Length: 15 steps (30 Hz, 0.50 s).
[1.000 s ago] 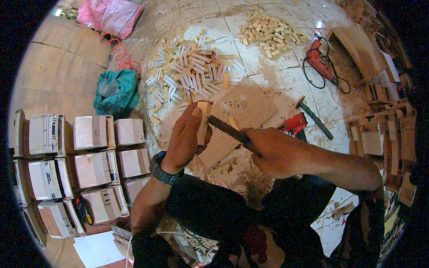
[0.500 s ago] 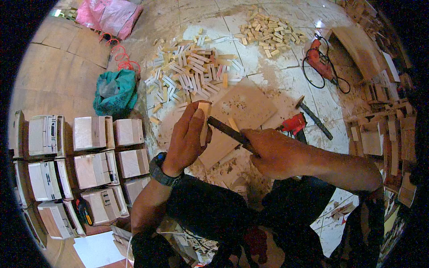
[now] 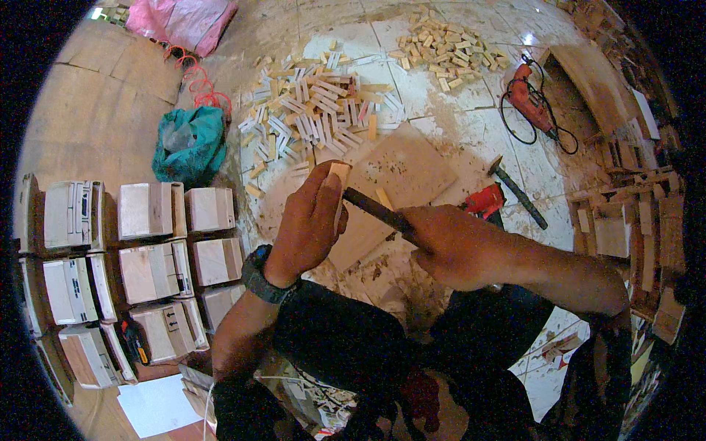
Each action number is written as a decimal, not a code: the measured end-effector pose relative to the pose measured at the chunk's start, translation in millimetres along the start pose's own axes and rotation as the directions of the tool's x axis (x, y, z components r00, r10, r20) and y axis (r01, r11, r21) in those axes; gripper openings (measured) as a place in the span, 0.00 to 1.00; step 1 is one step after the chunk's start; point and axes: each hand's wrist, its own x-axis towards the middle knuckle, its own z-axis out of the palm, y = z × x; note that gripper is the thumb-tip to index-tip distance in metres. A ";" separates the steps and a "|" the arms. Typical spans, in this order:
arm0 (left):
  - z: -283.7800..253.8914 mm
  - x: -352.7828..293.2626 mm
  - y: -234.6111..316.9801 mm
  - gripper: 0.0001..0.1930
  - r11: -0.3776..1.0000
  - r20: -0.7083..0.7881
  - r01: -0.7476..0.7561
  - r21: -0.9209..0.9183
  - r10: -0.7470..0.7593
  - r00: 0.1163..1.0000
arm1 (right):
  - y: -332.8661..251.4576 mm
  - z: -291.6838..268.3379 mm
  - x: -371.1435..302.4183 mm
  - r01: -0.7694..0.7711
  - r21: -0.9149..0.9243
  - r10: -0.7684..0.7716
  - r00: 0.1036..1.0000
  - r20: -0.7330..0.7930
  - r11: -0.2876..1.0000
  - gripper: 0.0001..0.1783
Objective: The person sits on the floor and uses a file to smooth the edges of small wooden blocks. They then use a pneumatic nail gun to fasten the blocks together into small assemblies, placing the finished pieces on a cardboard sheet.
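The left hand (image 3: 309, 224) has its fingers wrapped around a small pale upright wooden block (image 3: 339, 176), standing it on a flat light-brown wooden board (image 3: 412, 173) on the dusty tiled floor (image 3: 471, 140). The right hand (image 3: 448, 246), at three o'clock from the left, has its fingers clenched on a dark narrow metal blade (image 3: 375, 209) whose tip touches the block. A heap of pale wooden sticks (image 3: 316, 117) lies at twelve o'clock, a red power drill (image 3: 531, 103) at two o'clock, and a dark-headed hammer (image 3: 517, 191) just beyond the board.
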 end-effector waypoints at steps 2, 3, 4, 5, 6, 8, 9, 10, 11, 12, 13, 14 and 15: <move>0.0 -0.2 0.6 0.25 0.998 0.026 0.030 -0.047 -0.029 0.999 | -0.7 -2.4 -1.5 0.009 -0.003 -0.009 1.000 0.012 1.000 0.19; 0.2 0.1 0.8 0.25 0.998 0.037 0.036 -0.053 -0.034 0.999 | -1.0 -3.6 -1.8 0.005 -0.005 -0.004 1.000 0.027 1.000 0.20; 0.8 -0.3 0.9 0.25 0.997 0.048 0.045 -0.065 -0.042 0.998 | -1.5 -4.2 -2.0 -0.003 -0.007 0.003 0.999 0.039 1.000 0.20; 1.0 -0.1 0.7 0.25 0.996 0.055 0.052 -0.073 -0.048 0.997 | -1.8 -4.5 -2.1 -0.017 -0.014 0.017 0.998 0.060 1.000 0.21; 1.6 -0.6 0.7 0.25 0.995 0.061 0.055 -0.079 -0.050 0.997 | -2.1 -4.5 -2.4 -0.013 -0.013 0.014 0.998 0.067 1.000 0.21; 2.2 -1.2 0.1 0.26 0.994 0.072 0.064 -0.087 -0.058 0.996 | -2.2 -3.3 -2.6 0.053 -0.021 -0.053 0.998 0.020 0.998 0.21; 2.3 -1.5 -0.5 0.26 0.994 0.077 0.066 -0.089 -0.059 0.995 | -1.9 -2.3 -2.6 0.079 -0.020 -0.078 0.997 0.004 0.997 0.21; 2.4 -1.8 -1.3 0.26 0.993 0.082 0.069 -0.091 -0.062 0.995 | -1.5 -1.2 -2.5 0.058 -0.033 -0.058 0.998 0.009 0.998 0.21; 2.5 -2.2 -2.1 0.26 0.993 0.084 0.072 -0.090 -0.065 0.994 | -0.8 0.0 -2.5 0.026 -0.048 -0.025 0.999 0.026 0.999 0.21; 2.3 -2.5 -3.0 0.26 0.993 0.090 0.074 -0.088 -0.066 0.994 | -0.4 1.0 -1.9 -0.003 -0.063 0.006 0.999 0.044 0.998 0.21; 2.0 -2.6 -3.9 0.26 0.993 0.094 0.077 -0.087 -0.068 0.993 | -0.2 2.1 -0.8 -0.020 -0.069 0.023 0.998 0.050 0.997 0.21; 1.8 -2.8 -4.6 0.26 0.993 0.099 0.078 -0.090 -0.069 0.993 | -0.3 3.0 0.3 -0.034 -0.075 0.039 0.998 0.056 0.997 0.21; 1.4 -2.4 -5.3 0.26 0.992 0.101 0.083 -0.092 -0.073 0.992 | -0.2 3.4 1.3 -0.065 -0.063 0.070 0.994 0.080 0.996 0.22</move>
